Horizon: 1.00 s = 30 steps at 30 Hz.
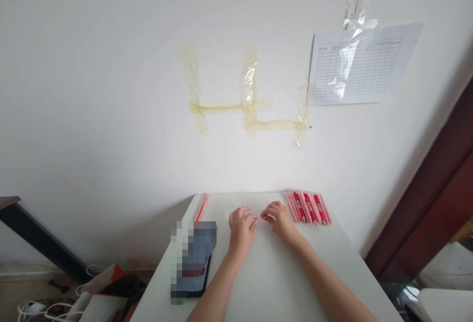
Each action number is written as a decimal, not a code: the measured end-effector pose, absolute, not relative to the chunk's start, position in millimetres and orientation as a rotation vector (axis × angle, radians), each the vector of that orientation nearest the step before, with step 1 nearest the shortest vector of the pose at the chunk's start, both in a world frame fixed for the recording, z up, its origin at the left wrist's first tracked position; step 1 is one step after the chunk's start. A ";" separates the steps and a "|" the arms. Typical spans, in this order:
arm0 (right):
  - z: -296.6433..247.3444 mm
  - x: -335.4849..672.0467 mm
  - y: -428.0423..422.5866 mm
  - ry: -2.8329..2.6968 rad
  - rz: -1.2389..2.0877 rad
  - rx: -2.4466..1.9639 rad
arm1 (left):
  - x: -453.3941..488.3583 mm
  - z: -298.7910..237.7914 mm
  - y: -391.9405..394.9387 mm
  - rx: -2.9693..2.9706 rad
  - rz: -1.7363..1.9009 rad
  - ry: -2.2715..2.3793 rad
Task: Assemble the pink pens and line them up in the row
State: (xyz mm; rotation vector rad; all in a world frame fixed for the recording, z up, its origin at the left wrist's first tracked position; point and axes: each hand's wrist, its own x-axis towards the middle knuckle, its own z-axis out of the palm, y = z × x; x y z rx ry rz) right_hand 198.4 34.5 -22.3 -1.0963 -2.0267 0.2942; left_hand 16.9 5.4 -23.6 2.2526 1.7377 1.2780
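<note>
My left hand [241,227] and my right hand [278,218] rest on a small white table [273,277], fingertips meeting over something thin and pale that I cannot make out. A thin white stick-like piece [244,203] shows just above my left hand. Both hands have their fingers curled in a pinch. A row of several pink and red pens [308,207] lies at the table's far right, close to my right hand. Two pink pen barrels [201,207] lie at the far left edge.
A dark phone [194,263], partly pixelated, lies at the table's left side. A white wall carries yellowed tape strips [250,107] and a taped printed sheet [360,65]. Cables and bags lie on the floor at the left. A dark wooden door frame [436,189] stands right.
</note>
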 end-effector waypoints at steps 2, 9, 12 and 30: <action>-22.6 199.1 34.5 -2.025 0.309 -1.088 | 17.0 -22.5 4.9 2.250 1.273 1.738; -20.3 204.9 36.1 -1.992 0.321 -1.106 | 19.2 -17.8 2.8 2.217 1.312 1.800; -22.9 210.3 39.4 -1.987 0.285 -1.162 | 19.6 -16.5 2.4 2.194 1.339 1.822; -40.0 224.3 49.0 -2.054 0.108 -1.217 | 18.8 -10.5 0.1 2.102 1.266 1.960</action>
